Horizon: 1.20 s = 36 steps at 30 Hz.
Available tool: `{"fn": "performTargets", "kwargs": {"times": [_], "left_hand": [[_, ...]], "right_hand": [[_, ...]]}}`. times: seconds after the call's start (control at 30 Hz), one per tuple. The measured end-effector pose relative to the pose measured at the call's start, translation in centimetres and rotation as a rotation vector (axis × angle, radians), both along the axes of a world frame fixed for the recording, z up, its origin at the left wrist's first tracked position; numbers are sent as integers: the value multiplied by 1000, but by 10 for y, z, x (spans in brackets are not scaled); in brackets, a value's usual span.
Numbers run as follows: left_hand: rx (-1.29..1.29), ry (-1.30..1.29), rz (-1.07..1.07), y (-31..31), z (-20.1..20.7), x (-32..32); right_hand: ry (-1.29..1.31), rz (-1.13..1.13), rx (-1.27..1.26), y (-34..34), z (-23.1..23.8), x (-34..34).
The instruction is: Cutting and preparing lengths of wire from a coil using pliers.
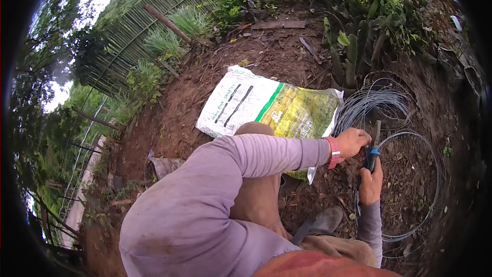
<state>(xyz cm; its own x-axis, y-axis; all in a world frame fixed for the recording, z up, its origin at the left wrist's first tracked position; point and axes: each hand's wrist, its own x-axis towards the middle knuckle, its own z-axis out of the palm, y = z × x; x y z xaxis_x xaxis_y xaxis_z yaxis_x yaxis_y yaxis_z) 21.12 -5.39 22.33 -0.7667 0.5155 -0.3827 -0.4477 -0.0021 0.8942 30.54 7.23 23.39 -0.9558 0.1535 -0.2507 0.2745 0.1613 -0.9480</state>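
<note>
My right hand (371,182) is wrapped round a blue-handled tool (369,159) that looks like pliers, its greyish head pointing away from me. Close to the tool's left side, my left hand (353,142) has its thumb and fingers pinched together; what they hold is too small to make out. A pink band circles the left wrist. Just beyond the hands lies a tangled coil of grey wire (376,98). From near the tool, a loose wire loop (442,174) sweeps round to the right and back towards me. Another thin strand hangs below my right hand.
A white, green and yellow printed sack (233,103) lies flat on the brown soil (169,102), left of the coil. My knee and a dark boot (328,220) are close below the hands. Plants (353,46) border the far side; a bamboo fence (138,36) stands far left.
</note>
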Motion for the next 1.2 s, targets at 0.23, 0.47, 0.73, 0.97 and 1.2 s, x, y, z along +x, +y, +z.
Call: {"fn": "performTargets", "kwargs": {"times": [0.23, 0.47, 0.73, 0.97, 1.2], "left_hand": [[173, -200, -24, -19, 19, -41], [17, -221, -335, -32, 45, -54], [-91, -201, -411, -38, 52, -43], [-162, -206, -437, -42, 57, -37], [-195, -201, -443, -46, 58, -36]], "right_hand": [[-67, -60, -489, 43, 2, -3], [-53, 69, -306, 102, -3, -17], [-72, 68, -341, 133, -22, -61], [-93, 242, -42, 145, -23, -106], [-41, 214, -261, 139, -33, -124]]}}
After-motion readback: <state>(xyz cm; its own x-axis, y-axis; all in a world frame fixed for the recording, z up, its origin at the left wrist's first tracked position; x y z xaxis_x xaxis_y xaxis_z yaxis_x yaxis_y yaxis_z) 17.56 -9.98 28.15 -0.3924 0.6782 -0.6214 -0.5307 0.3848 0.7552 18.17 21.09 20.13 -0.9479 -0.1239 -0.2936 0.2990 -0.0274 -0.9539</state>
